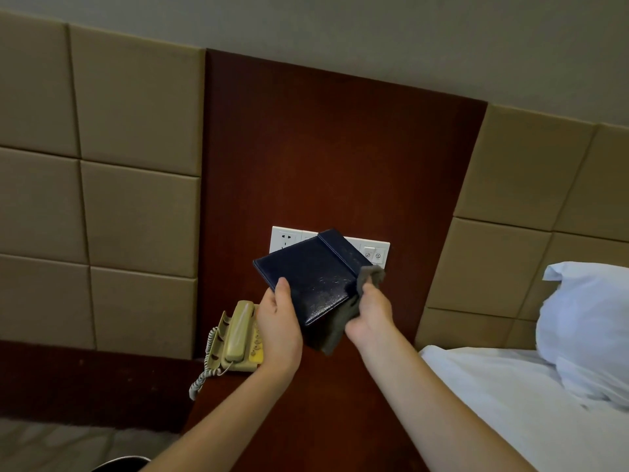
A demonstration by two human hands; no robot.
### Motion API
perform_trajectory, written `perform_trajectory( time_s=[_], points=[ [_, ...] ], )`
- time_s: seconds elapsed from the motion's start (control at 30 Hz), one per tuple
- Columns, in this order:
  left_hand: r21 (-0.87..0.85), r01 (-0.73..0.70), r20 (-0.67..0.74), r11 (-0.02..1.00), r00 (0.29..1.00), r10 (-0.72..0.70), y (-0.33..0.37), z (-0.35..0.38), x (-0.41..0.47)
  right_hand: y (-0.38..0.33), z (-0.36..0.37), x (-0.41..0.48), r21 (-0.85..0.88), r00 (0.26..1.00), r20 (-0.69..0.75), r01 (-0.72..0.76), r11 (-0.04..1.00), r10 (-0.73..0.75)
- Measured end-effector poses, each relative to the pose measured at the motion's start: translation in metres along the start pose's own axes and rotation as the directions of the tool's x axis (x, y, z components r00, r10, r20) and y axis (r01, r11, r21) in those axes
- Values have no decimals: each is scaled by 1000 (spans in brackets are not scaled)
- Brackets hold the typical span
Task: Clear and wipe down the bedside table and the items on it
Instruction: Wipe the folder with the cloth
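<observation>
While the left hand (pixel 279 321) grips the near left corner of the dark blue case (pixel 313 277), thumb on the top face and fingers out of view beneath, the right hand (pixel 369 311) pinches the grey cloth (pixel 369 274) against the right edge of the case. Both hands are therefore clenched on something: the left on the case, the right on the cloth, which passes under the case and hangs below it. The case is held in the air, tilted, directly in front of the socket panel (pixel 284 240) and partly covering it.

Handling assessment: the case appears rigid, with flat faces and square edges, so it should keep its shape under wiping pressure. The covering is glossy and looks smooth, so expect slip in a loose grip. Take hold at a corner, thumb opposed to fingers, and support from below. Weight appears low, since one hand carries it. A raised band runs along the far side. Whether it is a hinged lid cannot be determined, so do not lift by it.

Below and left of the socket panel, the telephone (pixel 236 335) rests on the bedside table (pixel 323 403).
</observation>
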State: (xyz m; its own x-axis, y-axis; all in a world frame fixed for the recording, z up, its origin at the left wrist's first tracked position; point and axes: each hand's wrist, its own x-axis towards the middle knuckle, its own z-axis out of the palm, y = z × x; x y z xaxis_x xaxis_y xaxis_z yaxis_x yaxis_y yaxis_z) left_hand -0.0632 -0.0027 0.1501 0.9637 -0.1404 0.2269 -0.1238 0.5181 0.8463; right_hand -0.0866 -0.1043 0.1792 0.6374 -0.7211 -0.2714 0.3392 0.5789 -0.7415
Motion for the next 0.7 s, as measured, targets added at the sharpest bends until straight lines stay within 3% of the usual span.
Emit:
perform_trajectory(
  time_s=[0.2,0.27,0.3,0.37,0.4,0.43,0.5,0.53,0.57,0.63,0.7],
  points=[
    [-42,24,97,999,995,-20,-6,-4,4,10,4,0,-59,998,62,30,998,-26],
    [47,16,216,999,976,-26,-11,-13,1,4,4,0,-75,996,60,77,994,-72],
    [141,17,330,990,942,-63,-13,-19,-3,-3,2,-1,-85,991,57,123,989,-118],
    [369,-22,572,929,793,-209,-20,-36,-5,-20,-4,1,-187,964,70,265,946,-256],
    [463,-61,630,884,724,-281,-20,-44,-3,-30,-9,3,-287,935,114,356,889,-337],
    [525,-89,635,846,703,-320,-17,-51,2,-39,-14,5,-409,894,188,447,796,-406],
    [586,-106,541,804,790,-290,-6,-57,18,-53,-28,9,-638,833,364,549,540,-416],
    [607,-156,482,779,852,-205,1,-56,27,-57,-34,12,-717,826,422,556,420,-373],
    [639,-243,449,730,888,-97,8,-52,35,-59,-39,15,-770,830,459,550,322,-317],
    [718,-445,506,535,862,38,23,-39,47,-57,-45,15,-816,842,501,537,213,-201],
    [779,-584,605,230,795,-30,30,-23,52,-48,-44,11,-813,835,539,549,195,-108]
  ],
)
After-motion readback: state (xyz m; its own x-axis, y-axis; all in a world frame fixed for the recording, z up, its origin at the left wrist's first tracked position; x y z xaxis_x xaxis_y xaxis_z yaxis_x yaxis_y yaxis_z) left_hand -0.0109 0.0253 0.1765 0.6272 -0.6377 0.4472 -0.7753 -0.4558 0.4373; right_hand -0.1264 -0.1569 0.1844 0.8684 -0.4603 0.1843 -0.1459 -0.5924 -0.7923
